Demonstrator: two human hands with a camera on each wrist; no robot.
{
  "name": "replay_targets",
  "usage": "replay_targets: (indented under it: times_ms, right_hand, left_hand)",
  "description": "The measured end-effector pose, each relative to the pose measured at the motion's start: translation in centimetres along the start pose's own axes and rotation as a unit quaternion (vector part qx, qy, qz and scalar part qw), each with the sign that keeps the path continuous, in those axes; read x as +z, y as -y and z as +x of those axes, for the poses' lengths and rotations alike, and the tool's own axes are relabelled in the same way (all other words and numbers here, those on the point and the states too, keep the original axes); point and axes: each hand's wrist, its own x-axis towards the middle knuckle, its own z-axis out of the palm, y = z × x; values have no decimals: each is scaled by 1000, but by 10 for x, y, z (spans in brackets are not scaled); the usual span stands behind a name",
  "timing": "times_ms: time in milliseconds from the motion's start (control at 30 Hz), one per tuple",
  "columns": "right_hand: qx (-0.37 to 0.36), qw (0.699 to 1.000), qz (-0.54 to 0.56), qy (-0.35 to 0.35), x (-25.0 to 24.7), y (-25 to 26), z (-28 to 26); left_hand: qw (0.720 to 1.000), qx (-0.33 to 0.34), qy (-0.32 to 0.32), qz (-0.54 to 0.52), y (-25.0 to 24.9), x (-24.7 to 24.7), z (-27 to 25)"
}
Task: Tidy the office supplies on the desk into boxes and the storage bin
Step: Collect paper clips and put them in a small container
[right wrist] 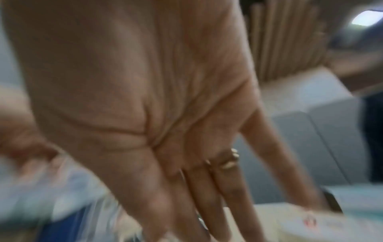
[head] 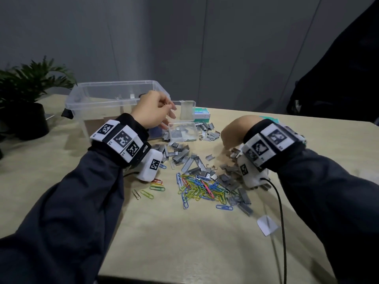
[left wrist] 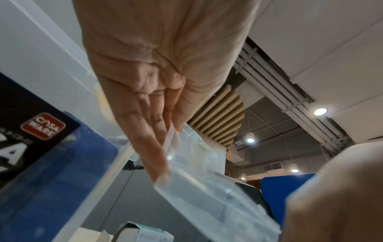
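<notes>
So the small clear case (head: 183, 132) is sat open on the desk (head: 184, 232) right at the far edge of the staple pile (head: 205, 167), with its lid (head: 187, 110) stood upright, and the lid's corner is being pinched by the left hand (head: 152, 111), thumb on one side and fingers on the other, which is seen up close in the left wrist view. It's probably being held back like that so the case stays open and doesn't skid while stuff gets swept in. A few staples are already seen inside it. The right hand (head: 235, 130) is angled down into the staples with fingers straight and together, released, nothing grasped; the right wrist view is really blurred, so what the fingertips touch can't be told. The flat-hand pose looks meant for scooping or pushing loose strips toward the case. The coloured paper clips (head: 200, 188) are left heaped nearer the person, untouched, and a green staple box (head: 202, 115) is parked behind the case. The big clear storage bin (head: 114, 99) is set at the far left, beside a potted plant (head: 30, 95), close enough to be reached later.
</notes>
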Motion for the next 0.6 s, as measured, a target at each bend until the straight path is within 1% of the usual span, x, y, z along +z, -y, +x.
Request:
replay_targets:
  times_ms: [33, 67, 100, 133, 167, 200, 233, 300, 333, 400, 467, 500, 600]
  right_hand:
    - [-17, 997, 74, -15, -5, -4, -7]
    - [-45, 980, 192, -30, -9, -11, -10]
    - [-78, 949, 304, -34, -13, -18, -14]
    - [-113, 903, 411, -51, -14, -24, -16]
    - [-133, 867, 474, -77, -14, -27, -18]
    - [-146, 841, 511, -102, -11, -28, -18]
    - [-144, 835, 517, -122, -7, -28, -13]
    - [-128, 829, 527, -138, 2, -27, -4]
    - [-121, 819, 542, -141, 7, -27, 0]
    - [-104, 811, 561, -131, 16, -33, 9]
    - [-73, 822, 552, -123, 22, -43, 15]
    - [-53, 825, 547, -131, 24, -48, 16]
    - [2, 822, 540, -180, 29, -58, 22]
  left_hand:
    - [1000, -3, 15, -12, -2, 2, 0]
    - [999, -5, 29, -23, -4, 4, 1]
    - [999, -8, 44, -31, -6, 7, 2]
    - [998, -8, 58, -34, -8, 11, 4]
    - [997, -6, 69, -31, -11, 14, 5]
    - [997, -1, 78, -25, -13, 18, 6]
    - [996, 4, 84, -19, -15, 22, 7]
    - [996, 16, 93, 0, -17, 27, 8]
    - [995, 21, 99, 14, -17, 28, 8]
    - [992, 38, 102, 69, -19, 27, 8]
    - [978, 64, 125, 156, -24, 21, 5]
    - [965, 72, 160, 197, -27, 17, 3]
    - [906, 62, 326, 264, -36, 16, -8]
